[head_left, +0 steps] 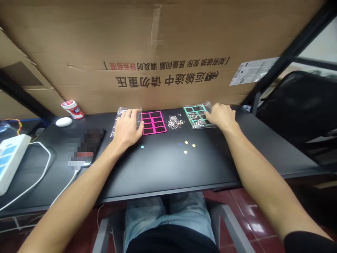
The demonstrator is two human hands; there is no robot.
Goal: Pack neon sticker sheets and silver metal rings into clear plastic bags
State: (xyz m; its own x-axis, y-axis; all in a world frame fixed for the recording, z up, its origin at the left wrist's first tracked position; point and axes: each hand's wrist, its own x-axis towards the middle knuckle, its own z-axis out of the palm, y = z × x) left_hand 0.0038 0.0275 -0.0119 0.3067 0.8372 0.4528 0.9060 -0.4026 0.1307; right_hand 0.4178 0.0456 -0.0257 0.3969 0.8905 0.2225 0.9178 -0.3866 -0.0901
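Observation:
My left hand [127,128] rests on a clear plastic bag [118,117], its fingertips beside a magenta card [154,123] with black rectangular panels. My right hand [221,117] lies on a second clear bag [206,121], which holds a teal card [195,114] with black panels and silver metal pieces. Between the cards sits a small tangled heap of silver wire findings [175,122]. Several tiny coloured dots [186,147] lie on the black desk [168,168] in front of them. Neither hand visibly grips anything.
A large printed cardboard box [158,45] stands along the desk's far edge. To the left are a white mouse [63,121], a red-and-white jar [72,110], a pixelated phone [85,147] and a white power strip [10,161] with cables. A black chair [297,105] stands at right.

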